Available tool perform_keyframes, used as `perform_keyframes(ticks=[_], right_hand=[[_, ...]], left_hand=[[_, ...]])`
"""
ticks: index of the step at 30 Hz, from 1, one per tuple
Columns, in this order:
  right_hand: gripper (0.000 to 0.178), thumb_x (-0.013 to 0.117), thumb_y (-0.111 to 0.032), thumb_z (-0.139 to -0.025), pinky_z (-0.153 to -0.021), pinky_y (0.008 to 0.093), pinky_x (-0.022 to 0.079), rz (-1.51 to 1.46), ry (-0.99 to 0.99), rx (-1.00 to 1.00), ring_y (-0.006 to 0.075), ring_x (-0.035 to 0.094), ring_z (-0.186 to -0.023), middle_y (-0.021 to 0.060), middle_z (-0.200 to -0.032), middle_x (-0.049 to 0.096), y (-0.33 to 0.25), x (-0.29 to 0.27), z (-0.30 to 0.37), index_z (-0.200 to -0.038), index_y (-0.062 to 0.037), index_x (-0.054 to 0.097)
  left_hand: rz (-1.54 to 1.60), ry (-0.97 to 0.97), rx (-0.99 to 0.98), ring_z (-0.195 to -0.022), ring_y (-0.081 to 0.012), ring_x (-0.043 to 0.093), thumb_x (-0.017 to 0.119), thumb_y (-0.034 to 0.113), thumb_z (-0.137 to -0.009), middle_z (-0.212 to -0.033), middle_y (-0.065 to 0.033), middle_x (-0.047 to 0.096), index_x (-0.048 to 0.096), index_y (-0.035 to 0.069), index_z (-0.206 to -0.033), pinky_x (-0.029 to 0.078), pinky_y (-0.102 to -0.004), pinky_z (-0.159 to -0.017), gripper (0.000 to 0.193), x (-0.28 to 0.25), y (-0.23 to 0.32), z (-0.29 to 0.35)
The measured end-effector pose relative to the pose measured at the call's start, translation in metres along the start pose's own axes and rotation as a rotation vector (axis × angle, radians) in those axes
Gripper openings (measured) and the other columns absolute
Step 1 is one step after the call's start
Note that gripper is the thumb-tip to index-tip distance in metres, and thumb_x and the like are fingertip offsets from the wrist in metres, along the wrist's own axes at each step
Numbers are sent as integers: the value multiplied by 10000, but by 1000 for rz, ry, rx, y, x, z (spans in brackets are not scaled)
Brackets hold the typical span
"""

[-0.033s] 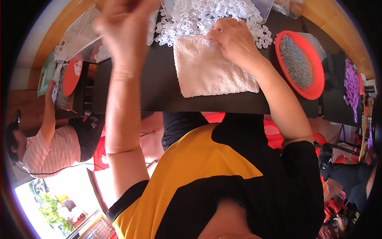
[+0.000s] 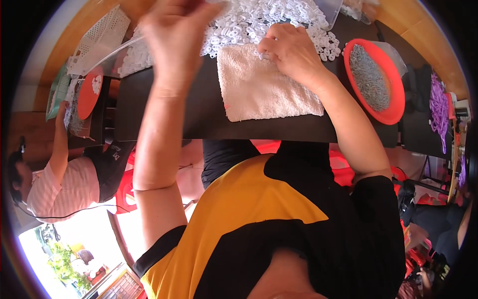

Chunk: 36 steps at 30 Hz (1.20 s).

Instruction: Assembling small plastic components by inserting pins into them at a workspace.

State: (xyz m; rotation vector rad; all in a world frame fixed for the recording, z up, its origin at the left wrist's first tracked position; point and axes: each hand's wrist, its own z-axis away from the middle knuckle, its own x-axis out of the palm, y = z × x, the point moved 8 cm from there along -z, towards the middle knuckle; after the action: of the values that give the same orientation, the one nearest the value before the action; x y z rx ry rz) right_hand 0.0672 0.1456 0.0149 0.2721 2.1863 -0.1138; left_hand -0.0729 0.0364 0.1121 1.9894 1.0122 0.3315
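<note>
Right hand [image 2: 291, 50] rests knuckles-up on the far edge of a white terry towel [image 2: 264, 87], fingers curled together with the tips pinched at the towel's edge. What's in the pinch, if anything, is too small to make out. The towel is a soft, nubby rectangle lying flat on the dark matte tabletop [image 2: 169, 112], and it runs from under that hand back toward the body.

Just beyond the right fingertips is a heap of small white plastic rings [image 2: 249, 22]: glossy, loop-shaped, piled loose and spilling round the towel's far edge. Some rings touch the towel right beside the knuckles.

Left hand [image 2: 174, 37] is raised off the table, up and to the left of the towel, blurred. Fingers bunched at the top; can't tell whether it's holding anything. Its forearm blocks part of the tabletop below it.

Outboard of the right wrist is a round orange plastic bowl [image 2: 396, 107], smooth rim, filled with fine grey metallic bits, granular texture. It's near the wrist, not touching.

Further right, a purple stringy bundle [image 2: 439, 107] on a dark surface.

Far left of the left hand: a white perforated plastic basket [image 2: 97, 42], an orange disc-shaped lid [image 2: 89, 92], and another person in a pink striped shirt [image 2: 59, 189] reaching up toward that bench.
</note>
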Motion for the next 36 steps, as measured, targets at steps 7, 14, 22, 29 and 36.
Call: perform_keyframes(ticks=[7,14,22,29,36], right_hand=[[88,656,-57,-733,-721,370,456,-450,123,63,234,607,-819,47,-803,595,13,-28,-8,-799,-115,661],[139,654,63,-791,-760,298,507,-699,135,12,173,625,-855,55,-890,616,3,-54,-15,-915,4,635],[87,610,-5,-729,-697,396,468,-287,-179,122,253,610,-794,56,-798,607,17,-36,-3,-767,-80,632],[106,609,-1,-722,-847,391,392,-123,-443,105,237,576,-942,42,-833,580,1,-24,6,-739,-102,636],[115,613,-9,-733,-870,404,373,-164,-488,143,219,559,-982,35,-843,559,8,-20,14,-777,-106,655]], left_hand=[[43,-447,-549,-565,-90,573,649,175,-871,-704,-40,645,688,-13,-878,404,-218,-449,193,63,-75,43],[681,-689,-835,-563,-120,526,579,174,-952,-810,-78,617,606,-30,-972,352,-223,-423,206,89,-95,66],[429,-525,-734,-545,-94,524,655,127,-889,-744,-45,622,633,-9,-917,353,-223,-432,141,77,-109,60],[356,-508,-654,-525,-82,526,685,85,-835,-707,-42,628,651,-6,-850,364,-227,-423,98,76,-108,61],[405,-460,-729,-534,-98,537,666,76,-851,-744,-64,634,637,-20,-903,373,-225,-427,114,75,-113,63]])
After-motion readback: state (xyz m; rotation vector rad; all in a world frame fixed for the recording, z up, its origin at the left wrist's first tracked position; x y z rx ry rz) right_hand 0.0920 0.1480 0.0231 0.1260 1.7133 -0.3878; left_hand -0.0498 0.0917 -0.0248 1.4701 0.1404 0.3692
